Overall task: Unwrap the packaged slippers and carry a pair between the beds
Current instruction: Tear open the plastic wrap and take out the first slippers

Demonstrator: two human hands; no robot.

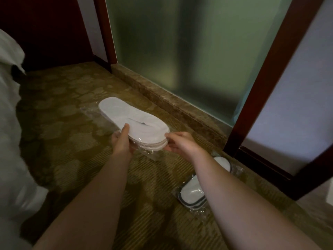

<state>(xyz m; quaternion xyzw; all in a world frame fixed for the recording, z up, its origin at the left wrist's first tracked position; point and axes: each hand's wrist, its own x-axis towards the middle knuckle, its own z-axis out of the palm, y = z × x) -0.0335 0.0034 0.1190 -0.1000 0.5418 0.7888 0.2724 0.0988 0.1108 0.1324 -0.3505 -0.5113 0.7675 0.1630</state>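
A patterned carpet (72, 134) covers the floor, with white bedding (9, 123) along its left edge and a frosted glass panel (180, 51) in a dark wood frame behind. Above the carpet, both hands hold a flat stack of white slippers (133, 120) in clear wrap: the left hand (122, 141) pinches its near left edge, the right hand (180, 143) pinches the near end. A second wrapped pair (193, 193) lies on the carpet under the right forearm.

Open carpet (68, 141) lies free to my left up to the bed (9, 123); a wrapped slipper pack (193, 193) and glass door (180, 51) block my right.
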